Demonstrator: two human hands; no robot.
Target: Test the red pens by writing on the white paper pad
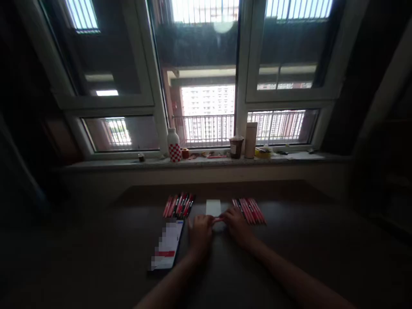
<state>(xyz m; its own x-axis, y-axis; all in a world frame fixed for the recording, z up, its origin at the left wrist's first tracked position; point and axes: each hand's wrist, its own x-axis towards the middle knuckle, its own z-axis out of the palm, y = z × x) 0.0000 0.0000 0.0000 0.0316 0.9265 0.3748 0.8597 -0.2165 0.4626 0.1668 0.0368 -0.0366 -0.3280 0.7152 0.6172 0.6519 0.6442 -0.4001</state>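
Between my two hands a slim red pen [218, 219] lies crosswise. The fingers of my left hand [201, 229] are closed on its left end, and those of my right hand [236, 225] pinch its right end. Just beyond the pen is a small pale paper pad [213, 206], partly covered by my fingers. To the left of my hands lies a bunch of red and black pens [179, 206]. A row of mostly red pens [249, 210] rests beside my right hand. Fingertip details are blurred.
A phone [168, 245] with a lit screen lies on the dark table [289, 253], left of my left forearm. Along the windowsill [206, 162] behind stand a red-checked bottle [174, 146], a cup with a dark drink [236, 147] and a tan box-like container [250, 140].
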